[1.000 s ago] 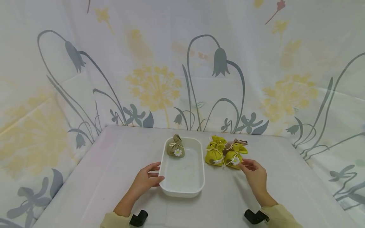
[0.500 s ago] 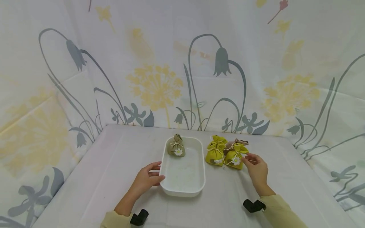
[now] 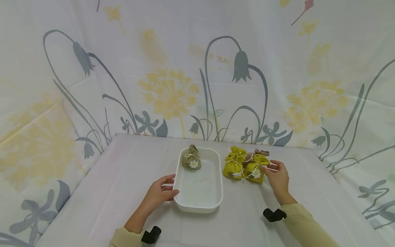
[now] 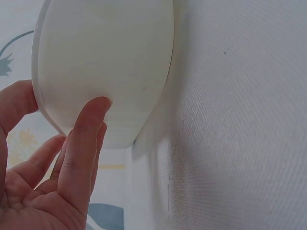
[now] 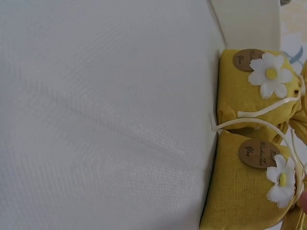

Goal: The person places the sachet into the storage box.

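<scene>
My left hand (image 3: 157,195) holds the left side of a white plastic tub (image 3: 199,192). Its thumb lies over the rim and its fingers (image 4: 84,139) press the outer wall in the left wrist view. Inside the tub, at the back left, stands a brown drawstring pouch (image 3: 189,162) with a white flower. My right hand (image 3: 278,178) is at the right side of the nearest yellow drawstring pouch (image 3: 251,168), its thumb at the front by the neck and its other fingers spread behind. Only a fingertip (image 5: 304,201) shows in the right wrist view.
Another yellow pouch (image 3: 231,168) stands close on the left, between the tub and the nearest one. Behind them are a third yellow pouch (image 3: 238,150) and a brownish-pink pouch (image 3: 261,152). A white cloth (image 3: 123,181) covers the table; a flower-printed curtain (image 3: 172,51) hangs behind.
My right hand has shifted up and slightly away along the nearest yellow pouch, from its lower side toward its neck. The pouches and tub stay put, and my left hand keeps its hold.
</scene>
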Motion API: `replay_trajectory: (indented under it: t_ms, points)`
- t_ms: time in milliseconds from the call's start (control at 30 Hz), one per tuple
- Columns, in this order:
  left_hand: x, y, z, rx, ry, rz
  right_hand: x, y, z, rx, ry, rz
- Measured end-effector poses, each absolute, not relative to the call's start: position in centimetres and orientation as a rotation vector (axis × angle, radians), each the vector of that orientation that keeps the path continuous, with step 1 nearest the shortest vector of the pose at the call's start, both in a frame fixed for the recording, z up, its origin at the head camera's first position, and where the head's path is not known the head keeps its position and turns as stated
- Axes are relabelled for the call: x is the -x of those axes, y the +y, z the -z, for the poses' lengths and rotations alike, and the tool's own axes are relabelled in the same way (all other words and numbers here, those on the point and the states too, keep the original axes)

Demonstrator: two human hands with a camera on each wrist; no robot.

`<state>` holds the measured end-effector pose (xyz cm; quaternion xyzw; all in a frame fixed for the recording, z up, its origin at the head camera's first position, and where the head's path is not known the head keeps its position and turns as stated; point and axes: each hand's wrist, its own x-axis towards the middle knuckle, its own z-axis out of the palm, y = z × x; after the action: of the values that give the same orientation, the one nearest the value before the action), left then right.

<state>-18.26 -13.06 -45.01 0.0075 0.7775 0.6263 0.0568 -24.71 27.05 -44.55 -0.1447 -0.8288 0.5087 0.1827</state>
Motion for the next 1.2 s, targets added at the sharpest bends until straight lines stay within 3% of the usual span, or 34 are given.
replay_trajectory:
  t_ms: [600, 1200]
  points:
    - [18.4, -13.0, 45.1, -0.042, 2.338, -1.913, 25.5, 27.1, 44.0, 0.337, -2.540, -1.461]
    - [18.2, -13.1, 45.0, -0.025, 2.359, -1.907, 22.9, 26.7, 44.2, 0.137, -2.453, -1.526]
